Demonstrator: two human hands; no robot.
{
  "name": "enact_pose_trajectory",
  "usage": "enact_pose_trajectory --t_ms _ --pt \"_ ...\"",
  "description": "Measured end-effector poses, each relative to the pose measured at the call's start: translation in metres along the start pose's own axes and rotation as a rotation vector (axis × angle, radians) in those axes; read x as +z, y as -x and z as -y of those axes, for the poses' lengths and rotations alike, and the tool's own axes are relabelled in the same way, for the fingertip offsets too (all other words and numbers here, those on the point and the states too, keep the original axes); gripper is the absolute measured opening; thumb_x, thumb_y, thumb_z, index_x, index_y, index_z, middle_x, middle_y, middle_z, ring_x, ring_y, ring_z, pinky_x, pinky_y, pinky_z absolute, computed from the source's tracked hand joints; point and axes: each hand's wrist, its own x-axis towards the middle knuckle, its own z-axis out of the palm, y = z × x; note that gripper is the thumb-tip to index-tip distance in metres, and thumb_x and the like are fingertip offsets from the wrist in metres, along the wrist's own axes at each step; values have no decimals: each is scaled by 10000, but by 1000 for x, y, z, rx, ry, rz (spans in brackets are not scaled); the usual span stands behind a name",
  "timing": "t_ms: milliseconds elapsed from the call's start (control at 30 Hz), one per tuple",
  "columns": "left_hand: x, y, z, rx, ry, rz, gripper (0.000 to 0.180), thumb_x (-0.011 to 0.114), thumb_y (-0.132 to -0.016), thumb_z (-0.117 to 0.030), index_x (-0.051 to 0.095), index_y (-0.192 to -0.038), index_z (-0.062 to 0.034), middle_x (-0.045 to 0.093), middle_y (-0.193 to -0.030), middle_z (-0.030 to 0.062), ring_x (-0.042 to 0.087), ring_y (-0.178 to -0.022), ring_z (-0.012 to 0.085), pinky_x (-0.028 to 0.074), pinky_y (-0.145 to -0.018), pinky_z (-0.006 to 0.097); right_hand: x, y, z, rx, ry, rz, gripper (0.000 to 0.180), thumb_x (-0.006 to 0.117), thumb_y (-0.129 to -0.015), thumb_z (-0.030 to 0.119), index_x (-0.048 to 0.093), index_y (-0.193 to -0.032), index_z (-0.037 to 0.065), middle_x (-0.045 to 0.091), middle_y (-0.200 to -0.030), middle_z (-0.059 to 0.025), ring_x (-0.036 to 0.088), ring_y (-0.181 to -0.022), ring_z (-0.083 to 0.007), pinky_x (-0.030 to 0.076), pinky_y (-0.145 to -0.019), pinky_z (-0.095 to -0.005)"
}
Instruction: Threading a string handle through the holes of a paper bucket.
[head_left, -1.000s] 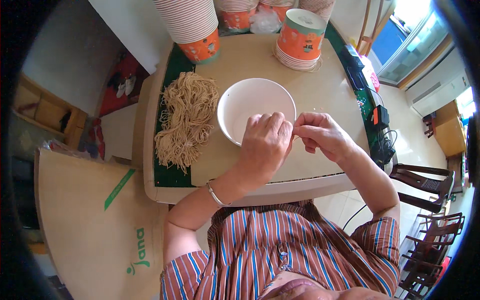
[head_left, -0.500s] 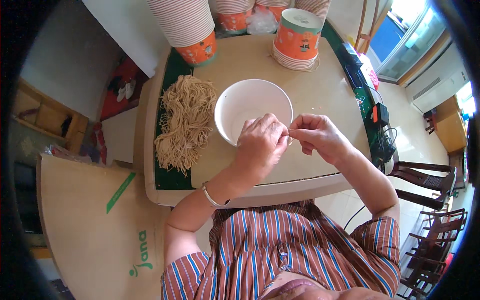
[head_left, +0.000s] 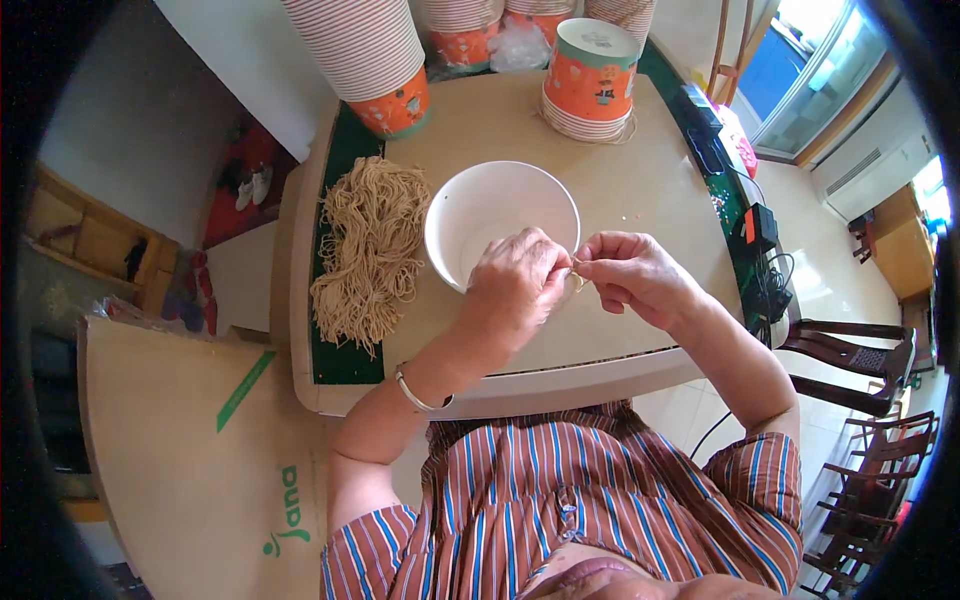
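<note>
A white paper bucket [head_left: 490, 205] lies with its open mouth facing me in the middle of the table. At the right side of its rim, my left hand [head_left: 512, 285] and my right hand [head_left: 640, 278] meet, fingertips pinched together. Between them shows a small bit of tan cord [head_left: 578, 281], close to the bucket's edge; whether it is knotted or threaded through the wall I cannot tell. My left hand covers the lower right part of the rim. To the left lies a loose heap of tan cords [head_left: 368, 255].
Tall stacks of orange-patterned buckets [head_left: 392, 108] stand at the back left. An upside-down stack [head_left: 592, 85], with cords around its base, is at the back right. A clear plastic bag [head_left: 520, 46] sits between. Black adapters and cables [head_left: 762, 230] line the right edge.
Both hands stay pinched together at the rim, with only slight finger movement. A little more of the cord shows between the fingertips. The whole view has shifted slightly.
</note>
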Motion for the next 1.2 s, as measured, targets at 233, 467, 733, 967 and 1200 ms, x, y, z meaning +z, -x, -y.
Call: enact_pose_trajectory --t_ms 233,467,733,967,1200 --pt "-5 -9 3 72 77 16 111 720 -828 -4 636 -892 -40 660 -920 98 663 -893 288 531 -799 397 -3 -2 -4 18 1 -1 96 735 -924 127 677 -960 59 573 -737 46 483 -555 -48 431 -517 -247" --pt "-7 -16 13 -74 209 175 120 712 -821 8 617 -884 -27 654 -887 114 665 -880 277 530 -793 377 -2 -3 -5 -8 58 -6 103 736 -919 137 684 -970 64 564 -730 47 484 -564 -49 428 -517 -247" --pt "-3 -17 12 -14 124 129 119 707 -823 9 600 -864 -25 630 -843 116 646 -818 277 514 -739 391 -1 -2 -4 3 50 -14 108 740 -928 149 689 -968 62 552 -724 52 473 -560 -44 409 -510 -241" --pt "-4 -16 10 -75 197 154 106 707 -830 5 624 -886 -29 634 -853 127 648 -820 296 520 -736 397 -1 -3 -8 -37 87 -37 122 738 -945 174 690 -956 62 543 -726 58 460 -571 -38 407 -510 -237" --pt "-6 -17 12 210 -70 76 146 742 -813 -47 642 -918 -57 641 -893 100 634 -885 310 512 -832 432 -1 -4 -10 -36 76 -22 100 719 -957 138 668 -952 53 557 -733 48 453 -555 -35 409 -504 -232"
